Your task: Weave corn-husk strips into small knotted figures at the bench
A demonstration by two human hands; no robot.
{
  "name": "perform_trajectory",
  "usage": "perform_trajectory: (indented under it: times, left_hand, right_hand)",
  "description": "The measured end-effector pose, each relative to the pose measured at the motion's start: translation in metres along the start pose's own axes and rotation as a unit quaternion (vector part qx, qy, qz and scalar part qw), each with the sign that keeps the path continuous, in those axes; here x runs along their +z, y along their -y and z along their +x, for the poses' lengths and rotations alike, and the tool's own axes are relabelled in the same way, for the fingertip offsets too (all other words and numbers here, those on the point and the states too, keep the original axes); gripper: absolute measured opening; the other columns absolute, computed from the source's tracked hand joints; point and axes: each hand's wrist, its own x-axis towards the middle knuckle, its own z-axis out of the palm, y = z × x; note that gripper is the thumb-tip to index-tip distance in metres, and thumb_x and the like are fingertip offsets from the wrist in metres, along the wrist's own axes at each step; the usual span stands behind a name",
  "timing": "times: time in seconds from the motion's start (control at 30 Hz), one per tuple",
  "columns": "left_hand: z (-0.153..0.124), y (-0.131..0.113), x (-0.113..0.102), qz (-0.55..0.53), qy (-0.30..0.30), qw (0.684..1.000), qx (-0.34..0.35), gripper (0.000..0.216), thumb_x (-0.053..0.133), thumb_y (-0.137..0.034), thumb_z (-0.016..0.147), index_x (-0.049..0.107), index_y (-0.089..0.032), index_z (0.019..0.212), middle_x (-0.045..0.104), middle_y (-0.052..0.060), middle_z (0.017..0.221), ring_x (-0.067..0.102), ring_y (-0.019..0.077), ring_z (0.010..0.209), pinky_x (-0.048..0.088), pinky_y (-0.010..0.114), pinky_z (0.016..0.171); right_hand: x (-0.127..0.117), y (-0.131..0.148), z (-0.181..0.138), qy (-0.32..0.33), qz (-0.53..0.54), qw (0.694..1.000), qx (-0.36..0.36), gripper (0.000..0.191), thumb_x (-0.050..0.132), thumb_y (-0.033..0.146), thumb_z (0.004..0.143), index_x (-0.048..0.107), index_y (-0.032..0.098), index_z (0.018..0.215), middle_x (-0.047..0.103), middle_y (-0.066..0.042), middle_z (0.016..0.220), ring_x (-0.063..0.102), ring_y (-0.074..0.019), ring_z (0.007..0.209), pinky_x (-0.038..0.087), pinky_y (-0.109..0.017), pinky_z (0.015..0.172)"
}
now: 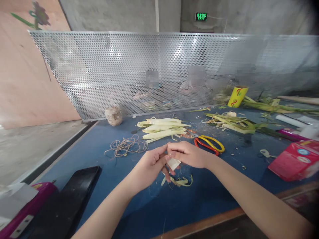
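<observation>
My left hand (156, 164) and my right hand (188, 154) meet over the middle of the blue table. Between their closed fingers they pinch a small, flat, cream-coloured piece (174, 163); whether it is husk or paper I cannot tell. Just below the fingers lie pale leaf scraps (183, 181). Beyond the hands rests a pile of pale green husks (163, 127). Scissors (209, 143) with one yellow and one red handle lie close to my right hand. A loose tangle of twine (127, 146) is to the left of my left hand.
A perforated metal screen (139, 66) closes off the table's (119, 209) far side. At left are a black flat object (77, 189) and a purple device (45, 192). A red packet (296, 159), green stalks (234, 122) and a yellow roll (237, 96) stand or lie at right.
</observation>
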Motion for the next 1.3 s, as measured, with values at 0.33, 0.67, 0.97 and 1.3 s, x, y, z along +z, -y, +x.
perform_trajectory:
  times: [0.33,0.67,0.97,1.3]
  left_hand:
    - [-0.0014,0.0016,0.0021,-0.025,-0.018,1.000,-0.005,0.036,0.054,-0.035,0.080,0.057,-0.013,0.109,0.065,0.005,0.074,0.059,0.0116,0.053,0.052,0.025,0.053]
    - [-0.0005,0.0032,0.0011,-0.073,-0.051,0.996,-0.022,0.073,0.057,-0.031,0.080,0.020,-0.012,0.139,0.064,0.001,0.063,0.060,0.0133,0.050,0.052,0.027,0.051]
    - [-0.0005,0.0012,-0.0002,-0.072,-0.062,0.995,-0.024,0.074,0.054,-0.037,0.081,0.016,-0.012,0.140,0.063,0.002,0.066,0.060,0.0139,0.050,0.053,0.031,0.054]
    - [-0.0003,0.0055,-0.0048,-0.105,-0.046,0.993,-0.013,0.065,0.050,-0.033,0.084,0.018,-0.014,0.137,0.061,0.005,0.069,0.062,0.0182,0.059,0.050,0.027,0.044]
  right_hand:
    - [0.0054,-0.0013,0.0000,-0.009,0.083,0.996,-0.009,0.029,0.037,0.034,0.092,0.042,0.017,0.068,0.048,0.003,0.063,0.045,-0.0078,0.057,0.036,-0.020,0.054]
    - [0.0008,-0.0026,0.0012,0.000,0.127,0.990,0.068,0.032,0.041,0.043,0.088,0.043,0.017,0.070,0.043,0.006,0.058,0.039,-0.0061,0.048,0.031,-0.018,0.044]
    - [0.0030,-0.0066,0.0011,-0.012,0.121,0.990,0.071,0.029,0.041,0.040,0.089,0.049,0.016,0.075,0.049,0.003,0.061,0.046,-0.0076,0.053,0.036,-0.019,0.048]
    - [-0.0006,-0.0022,0.0026,-0.053,0.080,0.993,0.066,0.033,0.039,0.036,0.090,0.043,0.017,0.064,0.041,0.006,0.054,0.037,-0.0062,0.048,0.031,-0.019,0.046]
